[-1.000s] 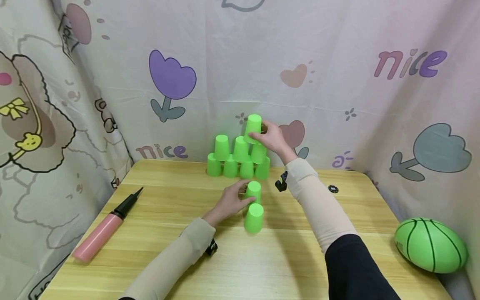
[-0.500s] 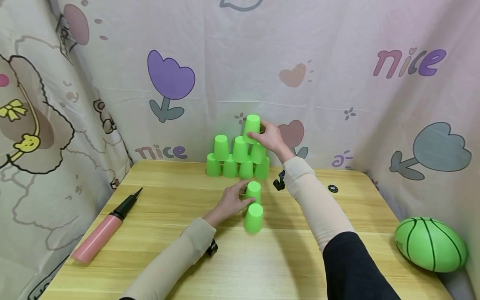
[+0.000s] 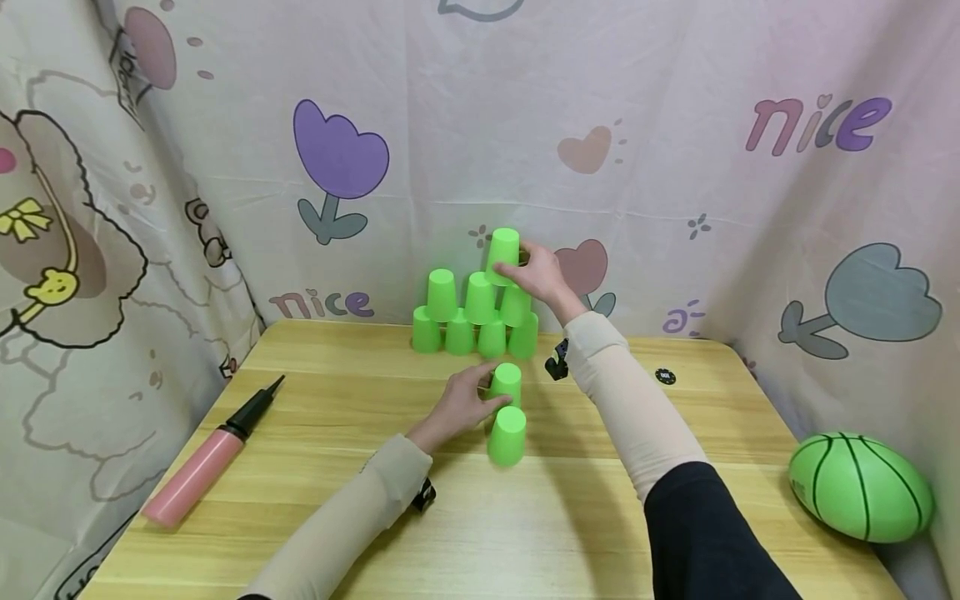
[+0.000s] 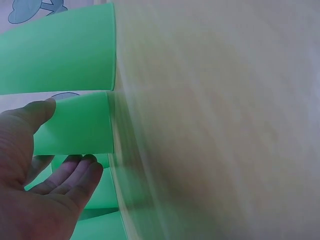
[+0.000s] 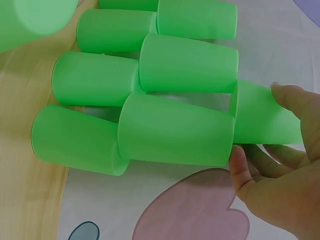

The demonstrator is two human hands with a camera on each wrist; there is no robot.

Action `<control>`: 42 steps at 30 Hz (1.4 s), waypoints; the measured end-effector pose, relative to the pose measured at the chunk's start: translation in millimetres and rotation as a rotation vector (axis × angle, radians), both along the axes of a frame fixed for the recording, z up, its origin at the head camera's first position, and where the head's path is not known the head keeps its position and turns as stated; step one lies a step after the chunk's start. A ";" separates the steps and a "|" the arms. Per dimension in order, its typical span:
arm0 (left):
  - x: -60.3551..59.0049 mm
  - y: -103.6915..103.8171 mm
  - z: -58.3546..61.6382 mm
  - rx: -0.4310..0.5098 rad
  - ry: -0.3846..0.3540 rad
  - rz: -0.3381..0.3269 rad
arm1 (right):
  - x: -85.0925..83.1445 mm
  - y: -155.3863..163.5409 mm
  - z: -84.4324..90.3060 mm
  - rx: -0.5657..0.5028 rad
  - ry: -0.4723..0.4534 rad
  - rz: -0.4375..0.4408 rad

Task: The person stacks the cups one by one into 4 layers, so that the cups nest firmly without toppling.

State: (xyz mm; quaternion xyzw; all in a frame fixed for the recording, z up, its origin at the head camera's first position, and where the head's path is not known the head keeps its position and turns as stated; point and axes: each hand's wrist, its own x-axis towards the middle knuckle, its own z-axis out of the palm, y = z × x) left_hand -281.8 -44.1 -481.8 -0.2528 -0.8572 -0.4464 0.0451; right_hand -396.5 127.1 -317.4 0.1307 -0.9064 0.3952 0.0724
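Observation:
Green cups stand upside down as a pyramid at the back of the table: several in the bottom row [image 3: 460,332], three in the middle row [image 3: 481,298]. My right hand [image 3: 543,275] holds a top cup [image 3: 503,250] between thumb and fingers, its rim right at the tops of the right two middle cups. Nearer me, my left hand [image 3: 459,400] grips another upside-down cup [image 4: 75,125] on the table, thumb on one side and fingers on the other. Directly in front of that one stands a further green cup [image 3: 507,437], untouched.
A pink hand pump [image 3: 197,477] with a black nozzle lies on the left of the wooden table [image 3: 337,533]. A green ball [image 3: 861,487] sits at the right edge, and a small black disc [image 3: 665,377] lies back right. A printed curtain [image 3: 480,125] hangs behind.
My right hand and the top cup have shifted very slightly left over the middle row. The left hand and its cup stay in place.

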 end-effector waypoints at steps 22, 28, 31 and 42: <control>-3.0 -11.9 14.1 0.100 -0.069 0.078 | 18.6 18.3 11.1 -0.046 0.003 -0.029; -6.3 -22.3 26.8 0.096 -0.035 0.127 | 34.1 32.3 5.8 -0.082 0.030 -0.018; -9.0 -27.5 33.6 0.101 -0.020 0.143 | 46.6 39.2 -2.2 -0.105 0.032 -0.004; -19.7 -47.1 69.2 0.179 -0.014 0.156 | 91.4 58.2 -51.2 -0.121 0.034 0.031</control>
